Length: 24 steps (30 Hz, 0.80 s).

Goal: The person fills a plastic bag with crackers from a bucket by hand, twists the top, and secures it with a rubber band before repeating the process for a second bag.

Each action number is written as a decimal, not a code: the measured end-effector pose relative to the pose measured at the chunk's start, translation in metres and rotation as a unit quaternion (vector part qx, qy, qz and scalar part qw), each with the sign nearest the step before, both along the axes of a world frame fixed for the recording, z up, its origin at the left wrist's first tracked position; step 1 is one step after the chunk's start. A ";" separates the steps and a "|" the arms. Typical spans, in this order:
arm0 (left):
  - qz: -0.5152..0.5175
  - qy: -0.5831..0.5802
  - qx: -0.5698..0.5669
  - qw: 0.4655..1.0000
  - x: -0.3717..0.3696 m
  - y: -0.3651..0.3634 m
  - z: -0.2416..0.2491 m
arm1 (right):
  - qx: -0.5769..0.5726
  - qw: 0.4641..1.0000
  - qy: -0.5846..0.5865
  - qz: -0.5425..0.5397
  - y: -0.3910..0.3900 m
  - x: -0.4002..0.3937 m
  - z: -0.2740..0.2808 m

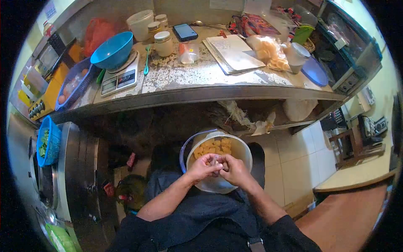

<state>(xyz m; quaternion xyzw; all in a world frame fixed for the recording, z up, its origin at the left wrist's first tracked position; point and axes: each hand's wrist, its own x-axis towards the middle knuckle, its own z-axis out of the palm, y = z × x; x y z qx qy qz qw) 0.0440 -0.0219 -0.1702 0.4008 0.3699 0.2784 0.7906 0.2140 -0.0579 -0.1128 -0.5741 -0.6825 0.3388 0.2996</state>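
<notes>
Between my knees stands a white plastic bucket [247,153], with many orange-yellow pieces [213,146] heaped at its far side. A blue-purple curved rim or handle [183,154] shows along its left edge. Over the bucket's opening, my left hand [202,168] and my right hand [236,171] meet with fingertips pinched together. Something small and pale is partly visible between them, but the fingers hide most of it and I cannot make out its kind.
Ahead is a worn counter [184,80] with a kitchen scale [121,80], blue bowl [112,51], jars, phone [185,32], notebook [233,52] and plastic bags. A blue basket of greens [49,143] sits left. A wooden chair [357,136] stands right.
</notes>
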 end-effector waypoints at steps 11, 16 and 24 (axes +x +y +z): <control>0.055 0.016 -0.023 0.998 0.003 0.000 -0.002 | -0.007 0.995 -0.063 0.072 0.016 0.013 0.023; 0.113 0.060 0.054 0.990 0.006 0.002 -0.021 | 0.021 0.980 -0.195 0.028 0.047 0.033 -0.018; 0.204 0.141 0.182 0.951 0.005 0.000 -0.024 | -0.121 0.957 -0.263 0.015 0.112 -0.014 -0.142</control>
